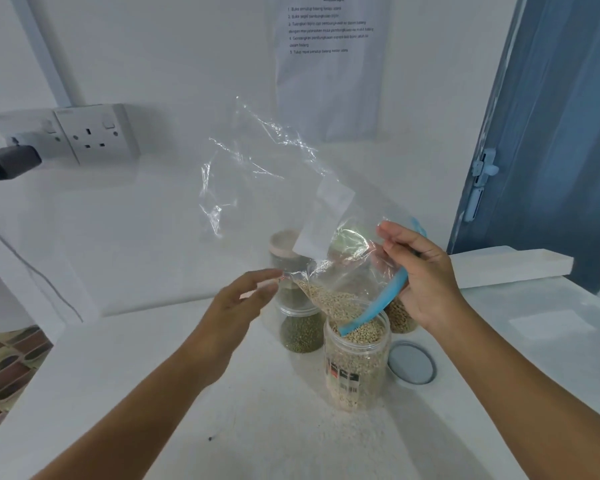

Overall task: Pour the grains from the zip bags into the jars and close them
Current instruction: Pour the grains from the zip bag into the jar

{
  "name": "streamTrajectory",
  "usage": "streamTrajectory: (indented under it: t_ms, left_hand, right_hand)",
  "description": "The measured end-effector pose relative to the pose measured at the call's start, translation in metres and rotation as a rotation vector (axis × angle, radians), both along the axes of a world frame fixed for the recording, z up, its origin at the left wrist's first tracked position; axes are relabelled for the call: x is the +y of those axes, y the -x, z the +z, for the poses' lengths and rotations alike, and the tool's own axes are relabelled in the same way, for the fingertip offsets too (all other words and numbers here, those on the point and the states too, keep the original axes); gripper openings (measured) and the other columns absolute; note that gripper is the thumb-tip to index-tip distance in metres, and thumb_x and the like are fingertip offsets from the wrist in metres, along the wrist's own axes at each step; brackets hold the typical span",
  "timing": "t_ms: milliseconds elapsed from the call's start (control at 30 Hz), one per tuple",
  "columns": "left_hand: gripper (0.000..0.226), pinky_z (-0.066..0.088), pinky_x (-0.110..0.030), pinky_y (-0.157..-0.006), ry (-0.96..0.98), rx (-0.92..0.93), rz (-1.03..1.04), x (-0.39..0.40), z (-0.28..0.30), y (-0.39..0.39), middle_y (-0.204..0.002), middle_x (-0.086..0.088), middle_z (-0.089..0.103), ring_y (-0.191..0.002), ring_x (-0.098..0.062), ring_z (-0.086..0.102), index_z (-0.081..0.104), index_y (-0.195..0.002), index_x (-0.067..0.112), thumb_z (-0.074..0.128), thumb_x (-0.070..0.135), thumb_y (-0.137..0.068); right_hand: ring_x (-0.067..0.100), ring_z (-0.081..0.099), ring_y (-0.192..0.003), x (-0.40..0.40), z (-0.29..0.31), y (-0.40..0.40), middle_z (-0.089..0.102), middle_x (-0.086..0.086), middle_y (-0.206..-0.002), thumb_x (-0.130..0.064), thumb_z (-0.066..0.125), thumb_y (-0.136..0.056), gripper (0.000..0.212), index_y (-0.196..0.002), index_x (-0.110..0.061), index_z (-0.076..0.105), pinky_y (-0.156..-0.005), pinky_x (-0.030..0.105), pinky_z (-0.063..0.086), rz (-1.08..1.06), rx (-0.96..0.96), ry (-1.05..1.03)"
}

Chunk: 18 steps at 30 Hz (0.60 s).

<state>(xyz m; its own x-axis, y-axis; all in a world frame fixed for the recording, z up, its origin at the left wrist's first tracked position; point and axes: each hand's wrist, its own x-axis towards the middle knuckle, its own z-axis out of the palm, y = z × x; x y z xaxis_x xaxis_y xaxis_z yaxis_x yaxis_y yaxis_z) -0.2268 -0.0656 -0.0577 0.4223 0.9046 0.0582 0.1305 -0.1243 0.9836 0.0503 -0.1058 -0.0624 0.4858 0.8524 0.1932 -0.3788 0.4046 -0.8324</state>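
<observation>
Pouring stage. A clear zip bag [274, 188] is held upended over an open jar [356, 362] that stands near the middle of the white bench [153, 393]. The bag's long axis runs on a slant: its empty, crumpled bottom rises up and to the left, toward the wall, and its blue zip strip [378, 303] dips into the jar's mouth. The last pale grains [329, 299] are gathered in the low corner of the bag, just above the rim, and the jar looks nearly full. The right hand [426, 275] pinches the bag at the zip end, fingers curled on the plastic just beside the jar. The left hand [236, 299] pinches the bag's lower edge on the left; it is blurred, so how firm the hold is cannot be read. The right hand is the nearer to the jar's mouth. The jar's grey lid [411, 362] lies flat on the bench just to the right of the jar, on the right hand's side. Behind stand a jar of green grains [300, 327] with a further one stacked upon it, and another jar [400, 315] partly hidden by the right hand. Judged from this, the coming move is to raise the bag's high end so that the remaining grains slide down the slant into the mouth
</observation>
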Motion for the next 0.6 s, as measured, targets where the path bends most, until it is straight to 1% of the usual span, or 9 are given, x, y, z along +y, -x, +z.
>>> streamTrajectory:
  t_ms: [100, 200, 267, 333, 367, 433, 500, 533, 600]
  left_hand:
    - [0.024, 0.037, -0.041, -0.12, 0.097, -0.09, -0.005, 0.015, 0.004, -0.008, -0.113, 0.031, 0.071, -0.121, 0.003, 0.056, 0.075, -0.121, 0.035, 0.061, 0.032, -0.103]
    - [0.025, 0.029, -0.038, -0.12, 0.127, -0.151, 0.017, 0.028, 0.006, -0.016, -0.117, 0.029, 0.072, -0.127, 0.005, 0.05, 0.077, -0.12, 0.035, 0.061, 0.025, -0.103]
    - [0.025, 0.031, -0.037, -0.118, 0.159, -0.205, 0.068, 0.034, 0.009, -0.02, -0.12, 0.027, 0.07, -0.133, -0.009, 0.049, 0.078, -0.119, 0.037, 0.064, 0.025, -0.102]
    - [0.023, 0.034, -0.04, -0.121, 0.16, -0.248, 0.12, 0.04, 0.011, -0.021, -0.124, 0.018, 0.069, -0.135, -0.02, 0.05, 0.079, -0.117, 0.035, 0.066, 0.024, -0.101]
    - [0.023, 0.035, -0.043, -0.122, 0.132, -0.253, 0.145, 0.042, 0.012, -0.02, -0.12, 0.015, 0.069, -0.132, -0.019, 0.053, 0.079, -0.115, 0.034, 0.067, 0.021, -0.101]
    - [0.025, 0.039, -0.045, -0.12, 0.028, -0.212, 0.183, 0.045, 0.013, -0.018, -0.103, 0.012, 0.069, -0.115, -0.014, 0.059, 0.081, -0.11, 0.033, 0.067, 0.016, -0.1]
    - [0.027, 0.045, -0.047, -0.116, -0.057, -0.181, 0.192, 0.045, 0.017, -0.017, -0.095, 0.005, 0.066, -0.105, -0.015, 0.059, 0.081, -0.106, 0.033, 0.067, 0.012, -0.099]
    - [0.027, 0.048, -0.047, -0.114, -0.078, -0.193, 0.19, 0.045, 0.02, -0.017, -0.093, 0.002, 0.065, -0.104, -0.019, 0.062, 0.081, -0.105, 0.031, 0.067, 0.009, -0.099]
    - [0.027, 0.052, -0.046, -0.11, -0.092, -0.241, 0.177, 0.043, 0.026, -0.017, -0.093, -0.001, 0.064, -0.11, -0.025, 0.07, 0.081, -0.105, 0.026, 0.064, 0.006, -0.101]
  right_hand:
    - [0.02, 0.075, -0.091, 0.0, 0.0, 0.0, 0.078, 0.007, -0.112, 0.008, 0.064, -0.093, 0.03, -0.101, -0.014, 0.083, -0.079, 0.028, 0.062, 0.007, -0.002, -0.001]
    - [0.02, 0.074, -0.087, -0.002, 0.0, 0.0, 0.078, 0.007, -0.109, 0.009, 0.063, -0.092, 0.029, -0.102, -0.011, 0.081, -0.074, 0.027, 0.062, 0.015, 0.009, -0.007]
    - [0.021, 0.074, -0.087, -0.003, 0.001, 0.0, 0.078, 0.007, -0.107, 0.009, 0.063, -0.092, 0.028, -0.1, -0.011, 0.082, -0.072, 0.027, 0.061, 0.015, 0.015, -0.005]
    - [0.021, 0.074, -0.087, -0.004, 0.0, 0.001, 0.078, 0.007, -0.107, 0.008, 0.064, -0.091, 0.029, -0.097, -0.013, 0.083, -0.075, 0.028, 0.062, 0.016, 0.023, -0.006]
    - [0.021, 0.075, -0.088, -0.004, 0.001, 0.001, 0.078, 0.006, -0.107, 0.007, 0.065, -0.091, 0.029, -0.096, -0.014, 0.084, -0.076, 0.029, 0.063, 0.015, 0.025, -0.008]
    - [0.022, 0.075, -0.091, -0.006, 0.001, 0.0, 0.079, 0.005, -0.107, 0.007, 0.064, -0.092, 0.03, -0.093, -0.016, 0.084, -0.078, 0.03, 0.063, 0.015, 0.023, -0.012]
    - [0.025, 0.076, -0.095, -0.008, 0.002, 0.0, 0.079, 0.005, -0.106, 0.008, 0.062, -0.093, 0.033, -0.09, -0.016, 0.085, -0.079, 0.03, 0.063, 0.031, 0.016, -0.031]
    - [0.026, 0.077, -0.096, -0.009, 0.001, 0.0, 0.079, 0.006, -0.106, 0.009, 0.061, -0.094, 0.034, -0.089, -0.016, 0.085, -0.079, 0.03, 0.063, 0.041, 0.018, -0.044]
    - [0.027, 0.077, -0.098, -0.01, 0.0, 0.0, 0.078, 0.007, -0.111, 0.009, 0.059, -0.095, 0.034, -0.091, -0.014, 0.084, -0.08, 0.031, 0.063, 0.055, 0.036, -0.056]
